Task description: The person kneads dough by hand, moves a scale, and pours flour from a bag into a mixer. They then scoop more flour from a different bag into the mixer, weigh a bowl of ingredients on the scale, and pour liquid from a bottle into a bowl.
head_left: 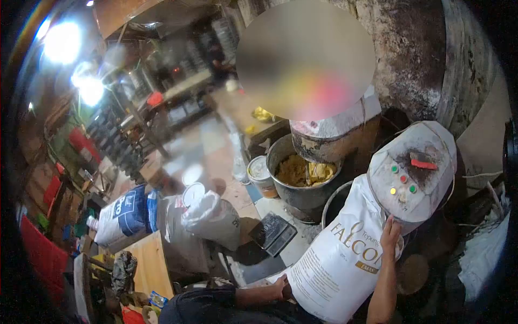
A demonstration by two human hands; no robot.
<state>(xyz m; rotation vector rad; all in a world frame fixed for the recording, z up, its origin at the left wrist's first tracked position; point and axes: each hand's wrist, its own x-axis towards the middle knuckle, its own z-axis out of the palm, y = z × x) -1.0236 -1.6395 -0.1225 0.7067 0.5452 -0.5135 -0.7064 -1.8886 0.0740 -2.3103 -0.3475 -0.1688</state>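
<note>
Because it leans across the person's front, the white sack (329, 270) printed "Tepung" and "FALCON" fills the lower right, its bottom end close to the person's lap. Its long axis climbs steeply, tilting a little to the right, and the upper end points away from the person, between the rim of a dark tub (325, 211) and a pale machine housing (380, 175). The printed face is turned up toward the viewer, with the lettering sloping slightly downward to the right.

Beyond the tub stands a metal pot (294, 201) holding a yellow mass (291, 168), and to the left of the sack, apart from it, sits a dark scale (274, 233).

The right hand (390, 236) lies against the sack's upper right side, fingers nearly straight and close together, their tips at the housing's lower edge; whether they pinch the sack cannot be told. The left hand (283, 287) touches the sack's lower left edge, its fingers partly hidden, so its spread and grip cannot be told. Smallest are the coloured buttons (403, 179) on the housing.
</note>
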